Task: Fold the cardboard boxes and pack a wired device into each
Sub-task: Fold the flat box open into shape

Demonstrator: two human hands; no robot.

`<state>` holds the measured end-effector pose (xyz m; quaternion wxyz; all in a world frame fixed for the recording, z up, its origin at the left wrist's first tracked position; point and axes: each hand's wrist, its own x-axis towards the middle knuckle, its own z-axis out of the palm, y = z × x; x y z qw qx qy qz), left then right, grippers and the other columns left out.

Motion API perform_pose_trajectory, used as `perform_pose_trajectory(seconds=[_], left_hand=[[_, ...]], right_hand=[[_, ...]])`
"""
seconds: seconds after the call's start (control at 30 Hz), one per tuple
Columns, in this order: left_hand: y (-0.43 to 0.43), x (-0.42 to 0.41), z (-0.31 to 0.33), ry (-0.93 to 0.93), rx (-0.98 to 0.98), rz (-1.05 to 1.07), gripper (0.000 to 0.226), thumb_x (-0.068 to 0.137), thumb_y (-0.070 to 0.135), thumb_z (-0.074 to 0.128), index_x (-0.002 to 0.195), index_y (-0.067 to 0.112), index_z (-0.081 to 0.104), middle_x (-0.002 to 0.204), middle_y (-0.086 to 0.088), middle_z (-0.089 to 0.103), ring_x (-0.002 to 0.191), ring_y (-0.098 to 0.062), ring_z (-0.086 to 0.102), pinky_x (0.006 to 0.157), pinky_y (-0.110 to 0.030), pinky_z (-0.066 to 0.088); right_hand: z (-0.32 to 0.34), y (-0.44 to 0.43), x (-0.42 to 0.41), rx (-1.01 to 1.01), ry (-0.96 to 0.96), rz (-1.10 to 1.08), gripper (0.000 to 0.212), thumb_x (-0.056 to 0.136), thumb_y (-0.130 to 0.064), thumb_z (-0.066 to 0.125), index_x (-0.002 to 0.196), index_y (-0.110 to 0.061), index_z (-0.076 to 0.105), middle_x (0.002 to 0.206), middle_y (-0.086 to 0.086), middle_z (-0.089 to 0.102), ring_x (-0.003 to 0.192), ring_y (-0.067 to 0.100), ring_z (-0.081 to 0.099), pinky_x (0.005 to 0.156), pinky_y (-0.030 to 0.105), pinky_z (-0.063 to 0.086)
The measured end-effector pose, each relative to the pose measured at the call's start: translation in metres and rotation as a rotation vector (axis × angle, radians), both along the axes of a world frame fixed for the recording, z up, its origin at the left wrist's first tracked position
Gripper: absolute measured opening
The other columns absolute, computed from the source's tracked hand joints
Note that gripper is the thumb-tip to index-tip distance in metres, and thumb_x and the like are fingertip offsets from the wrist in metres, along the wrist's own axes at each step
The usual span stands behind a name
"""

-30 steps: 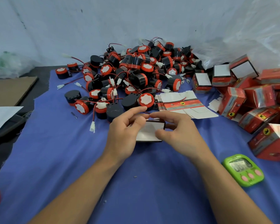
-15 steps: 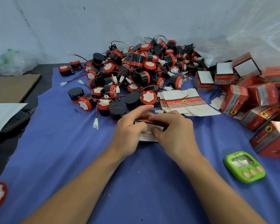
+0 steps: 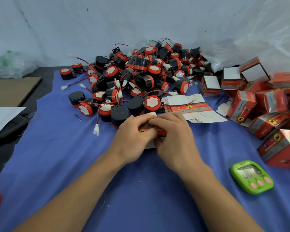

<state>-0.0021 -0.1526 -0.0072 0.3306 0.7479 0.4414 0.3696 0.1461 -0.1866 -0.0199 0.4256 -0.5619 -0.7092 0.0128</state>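
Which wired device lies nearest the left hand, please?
The black round plastic device, red face down, just beyond the left hand gripping the red cardboard box.

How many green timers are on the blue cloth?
1. The green timer lies on the blue cloth, right of the right hand. Another could hide under the boxes.

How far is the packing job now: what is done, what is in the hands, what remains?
Done: many folded boxes lie heaped at the right; whether each holds a device cannot be seen. In hand: the left hand and right hand both grip one box on the blue cloth. Left: a big pile of wired devices and a stack of flat blanks behind the hands.
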Motion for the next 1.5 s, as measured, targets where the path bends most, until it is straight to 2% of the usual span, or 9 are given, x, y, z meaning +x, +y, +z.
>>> perform_pose_trajectory(seconds=[0.1,0.23,0.3,0.43,0.57,0.7,0.87,1.23,1.5], left_hand=[[0.0,-0.001,0.003,0.052,0.177,0.018,0.057,0.078,0.021,0.072,0.129,0.045,0.064,0.116,0.029,0.068,0.118,-0.002,0.059,0.111,-0.027,0.046],[0.006,-0.002,-0.007,0.377,0.518,0.079,0.079,0.074,0.0,0.077,0.148,0.02,0.056,0.114,-0.005,0.072,0.119,-0.022,0.057,0.128,-0.022,0.005],[0.007,-0.003,-0.012,0.437,0.526,0.04,0.076,0.074,-0.01,0.069,0.145,0.015,0.058,0.112,-0.01,0.075,0.118,-0.032,0.062,0.129,-0.025,0.005],[0.008,-0.004,-0.015,0.525,0.603,0.036,0.032,0.077,0.003,0.072,0.106,0.017,0.074,0.095,0.0,0.075,0.097,-0.023,0.069,0.129,-0.032,0.012],[0.001,0.002,-0.014,0.67,0.646,0.083,0.009,0.082,0.019,0.07,0.091,0.02,0.07,0.084,0.005,0.071,0.088,-0.021,0.067,0.123,-0.045,0.029],[-0.005,0.007,-0.011,0.77,0.643,0.115,0.017,0.08,0.02,0.073,0.096,0.018,0.07,0.077,0.004,0.07,0.076,-0.022,0.068,0.121,-0.057,0.031],[-0.005,0.011,-0.009,0.845,0.605,0.134,0.038,0.089,0.027,0.06,0.126,0.023,0.067,0.106,0.005,0.074,0.106,-0.022,0.067,0.126,-0.053,0.02],[-0.003,0.013,-0.008,0.81,0.551,0.196,0.041,0.087,0.033,0.059,0.125,0.02,0.066,0.12,0.002,0.07,0.122,-0.025,0.058,0.128,-0.041,0.012],[-0.005,0.014,-0.008,0.747,0.586,0.195,0.037,0.072,0.026,0.072,0.108,0.017,0.072,0.097,0.0,0.075,0.098,-0.028,0.067,0.121,-0.047,0.032]], right_hand=[[0.002,0.001,0.005,0.016,-0.018,-0.034,0.067,0.058,0.009,0.078,0.119,-0.017,0.073,0.127,-0.005,0.065,0.119,0.018,0.05,0.103,0.005,0.027],[0.001,0.0,0.007,-0.004,-0.028,-0.052,0.062,0.063,0.004,0.078,0.119,-0.023,0.072,0.152,-0.004,0.048,0.141,0.023,0.039,0.116,0.016,0.025],[0.0,0.001,0.012,0.017,0.082,-0.093,0.052,0.067,0.005,0.078,0.111,-0.022,0.074,0.151,0.0,0.05,0.139,0.023,0.043,0.114,0.013,0.027],[0.0,-0.003,0.008,-0.086,0.221,-0.073,0.046,0.075,-0.006,0.075,0.115,-0.027,0.062,0.128,-0.016,0.058,0.118,0.01,0.055,0.094,0.035,0.054],[0.002,-0.005,0.006,-0.137,0.238,-0.037,0.048,0.078,-0.003,0.07,0.107,-0.038,0.054,0.107,-0.024,0.059,0.1,0.0,0.056,0.081,0.021,0.054],[0.003,-0.007,0.008,-0.156,0.262,-0.028,0.05,0.079,-0.001,0.07,0.103,-0.042,0.055,0.1,-0.031,0.061,0.099,-0.009,0.055,0.074,0.002,0.043],[0.002,-0.007,0.007,-0.153,0.261,-0.017,0.049,0.078,-0.002,0.068,0.107,-0.041,0.059,0.101,-0.025,0.065,0.096,-0.004,0.06,0.074,0.001,0.041],[0.0,-0.006,0.008,-0.058,0.22,0.016,0.048,0.072,0.007,0.065,0.098,-0.034,0.061,0.099,-0.02,0.062,0.098,-0.001,0.058,0.073,0.001,0.042],[0.001,-0.004,0.009,-0.129,0.249,0.002,0.047,0.079,0.004,0.063,0.1,-0.038,0.059,0.094,-0.032,0.058,0.095,-0.006,0.056,0.07,0.004,0.045]])
